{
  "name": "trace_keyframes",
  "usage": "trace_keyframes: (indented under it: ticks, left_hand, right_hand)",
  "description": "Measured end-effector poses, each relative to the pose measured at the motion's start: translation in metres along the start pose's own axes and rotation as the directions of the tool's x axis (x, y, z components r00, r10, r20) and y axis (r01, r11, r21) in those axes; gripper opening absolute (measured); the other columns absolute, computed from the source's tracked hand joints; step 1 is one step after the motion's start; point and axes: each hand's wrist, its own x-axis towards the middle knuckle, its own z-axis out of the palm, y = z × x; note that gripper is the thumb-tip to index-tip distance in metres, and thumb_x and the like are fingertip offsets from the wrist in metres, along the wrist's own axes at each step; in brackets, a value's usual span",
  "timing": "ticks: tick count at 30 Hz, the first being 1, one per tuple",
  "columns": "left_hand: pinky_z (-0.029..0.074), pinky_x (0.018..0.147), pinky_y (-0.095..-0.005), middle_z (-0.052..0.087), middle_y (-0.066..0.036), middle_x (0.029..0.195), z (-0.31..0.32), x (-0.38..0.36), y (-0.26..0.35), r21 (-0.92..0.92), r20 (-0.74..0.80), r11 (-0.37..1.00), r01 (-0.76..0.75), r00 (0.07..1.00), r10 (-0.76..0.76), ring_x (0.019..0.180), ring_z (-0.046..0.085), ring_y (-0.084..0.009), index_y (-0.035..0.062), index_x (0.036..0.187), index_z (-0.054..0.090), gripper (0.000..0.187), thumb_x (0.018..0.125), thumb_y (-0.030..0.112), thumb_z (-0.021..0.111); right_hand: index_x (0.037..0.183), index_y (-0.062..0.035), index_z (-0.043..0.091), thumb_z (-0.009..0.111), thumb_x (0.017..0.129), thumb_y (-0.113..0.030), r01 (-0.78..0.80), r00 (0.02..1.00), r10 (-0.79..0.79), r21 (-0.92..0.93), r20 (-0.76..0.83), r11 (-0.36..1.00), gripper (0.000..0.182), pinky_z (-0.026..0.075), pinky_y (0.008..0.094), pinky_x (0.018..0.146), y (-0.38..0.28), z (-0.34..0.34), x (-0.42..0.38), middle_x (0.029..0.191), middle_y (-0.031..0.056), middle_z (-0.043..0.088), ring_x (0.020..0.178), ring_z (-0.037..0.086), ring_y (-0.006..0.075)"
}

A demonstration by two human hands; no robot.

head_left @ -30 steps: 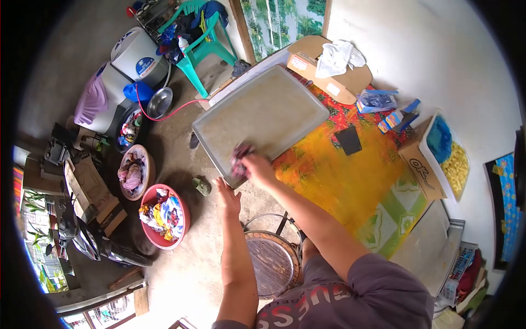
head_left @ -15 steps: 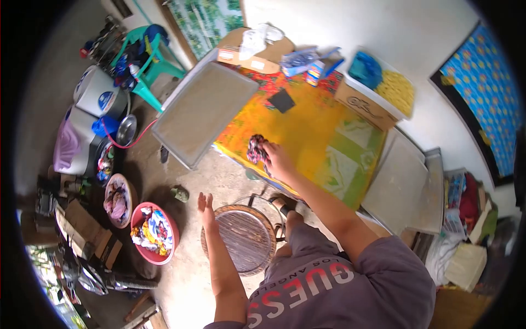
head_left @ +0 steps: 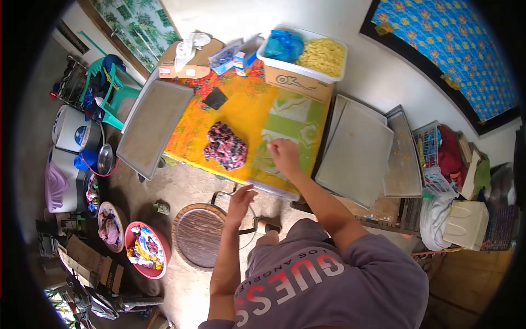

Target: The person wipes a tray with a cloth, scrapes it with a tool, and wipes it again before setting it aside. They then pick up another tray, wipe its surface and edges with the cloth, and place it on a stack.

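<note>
A crumpled black, pink and white patterned cloth (head_left: 226,146) lies on the yellow-orange covering of the table (head_left: 241,109). To its right, over the green part of the covering, is my right hand (head_left: 284,157), apart from the cloth, its fingers curled in with nothing visible in them. My left hand (head_left: 240,205) hangs below the table's near edge, beside the round wooden stool (head_left: 198,236), its fingers partly bent and apart, empty. A dark square piece (head_left: 215,98) rests farther back on the table.
A large tray (head_left: 155,127) lies at the table's left end; more trays (head_left: 356,153) lean at the right. At the back stands a tub of yellow pieces (head_left: 323,57) on a cardboard box (head_left: 298,81). A red basin (head_left: 166,249) of clothes is on the floor at left.
The patterned cloth has left my right hand and lies spread more loosely on the table. My right hand has moved right of it. The view has shifted toward the right.
</note>
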Motion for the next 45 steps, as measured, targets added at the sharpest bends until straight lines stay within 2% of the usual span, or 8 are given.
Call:
trace_keyframes:
  ticks: [6, 9, 14, 21, 27, 39, 42, 45]
  left_hand:
    - [0.050, 0.069, -0.0274, 0.065, -0.007, 0.105, 0.160, 0.014, -0.007, 0.099, 0.261, 0.969, 0.225, 0.934, -0.243, 0.084, 0.061, -0.0141, 0.0032, 0.129, 0.053, 0.040, 0.095, 0.024, 0.057]
    - [0.051, 0.070, -0.0316, 0.056, -0.010, 0.120, 0.223, 0.030, -0.051, -0.074, 0.183, 0.950, 0.302, 0.941, -0.285, 0.092, 0.060, -0.0184, 0.0036, 0.134, 0.046, 0.047, 0.094, 0.025, 0.057]
    - [0.050, 0.077, -0.0469, 0.042, -0.012, 0.130, 0.298, 0.052, -0.087, -0.449, 0.098, 0.740, 0.501, 0.851, -0.516, 0.107, 0.052, -0.0274, 0.0127, 0.142, 0.034, 0.059, 0.092, 0.034, 0.058]
    - [0.040, 0.094, -0.0552, 0.042, -0.010, 0.132, 0.353, 0.056, -0.111, -0.559, 0.146, 0.574, 0.598, 0.753, -0.642, 0.118, 0.044, -0.0259, 0.0151, 0.139, 0.040, 0.049, 0.096, 0.037, 0.050]
    - [0.035, 0.095, -0.0585, 0.042, -0.008, 0.136, 0.371, 0.055, -0.097, -0.575, 0.082, 0.613, 0.542, 0.783, -0.616, 0.122, 0.043, -0.0263, 0.0156, 0.138, 0.040, 0.054, 0.092, 0.036, 0.057]
    - [0.044, 0.083, -0.0442, 0.045, -0.011, 0.132, 0.372, 0.037, -0.068, -0.469, -0.238, 0.771, 0.432, 0.779, -0.581, 0.110, 0.049, -0.0266, 0.0154, 0.139, 0.029, 0.072, 0.082, 0.036, 0.067]
    - [0.049, 0.083, -0.0455, 0.045, -0.018, 0.132, 0.377, 0.037, -0.094, -0.352, -0.365, 0.914, 0.201, 0.870, -0.332, 0.113, 0.052, -0.0297, 0.0136, 0.141, 0.020, 0.074, 0.087, 0.034, 0.065]
    - [0.049, 0.086, -0.0459, 0.044, -0.021, 0.132, 0.380, 0.030, -0.076, -0.498, -0.408, 0.858, 0.125, 0.839, -0.360, 0.117, 0.051, -0.0304, 0.0102, 0.142, 0.017, 0.072, 0.092, 0.040, 0.059]
  right_hand:
    - [0.113, -0.0110, 0.063, 0.064, 0.084, -0.039, -0.259, 0.966, 0.244, -0.266, -0.088, 0.929, 0.040, 0.045, 0.0470, 0.088, 0.162, -0.120, -0.045, 0.113, 0.0136, 0.061, 0.105, 0.056, 0.0342]
    - [0.128, -0.0124, 0.054, 0.064, 0.083, -0.042, -0.599, 0.760, 0.650, -0.368, 0.019, 0.711, 0.055, 0.041, 0.0494, 0.098, 0.237, -0.184, -0.065, 0.132, 0.0134, 0.049, 0.121, 0.046, 0.0343]
    - [0.129, -0.0120, 0.051, 0.066, 0.082, -0.041, -0.600, 0.749, 0.663, -0.416, 0.011, 0.684, 0.057, 0.042, 0.0477, 0.098, 0.320, -0.253, -0.078, 0.130, 0.0146, 0.051, 0.121, 0.047, 0.0343]
    - [0.129, -0.0080, 0.049, 0.059, 0.086, -0.035, -0.568, 0.768, 0.640, -0.432, 0.029, 0.701, 0.051, 0.039, 0.0507, 0.101, 0.434, -0.286, -0.028, 0.137, 0.0178, 0.045, 0.125, 0.045, 0.0360]
    - [0.126, -0.0054, 0.051, 0.054, 0.090, -0.030, -0.352, 0.876, 0.473, -0.549, 0.092, 0.759, 0.044, 0.040, 0.0486, 0.100, 0.510, -0.299, 0.013, 0.138, 0.0224, 0.044, 0.125, 0.045, 0.0375]
    - [0.123, -0.0040, 0.055, 0.045, 0.093, -0.049, -0.401, 0.714, 0.665, -0.649, 0.222, 0.647, 0.055, 0.040, 0.0502, 0.100, 0.525, -0.315, 0.011, 0.120, 0.0230, 0.059, 0.118, 0.051, 0.0420]
    - [0.120, -0.0003, 0.057, 0.043, 0.091, -0.057, -0.477, 0.685, 0.699, -0.599, 0.205, 0.643, 0.066, 0.039, 0.0493, 0.100, 0.536, -0.314, -0.006, 0.125, 0.0232, 0.057, 0.118, 0.051, 0.0420]
    - [0.116, 0.0035, 0.059, 0.043, 0.089, -0.064, -0.498, 0.646, 0.731, -0.606, 0.218, 0.620, 0.075, 0.040, 0.0490, 0.099, 0.561, -0.322, -0.033, 0.125, 0.0262, 0.056, 0.117, 0.052, 0.0423]
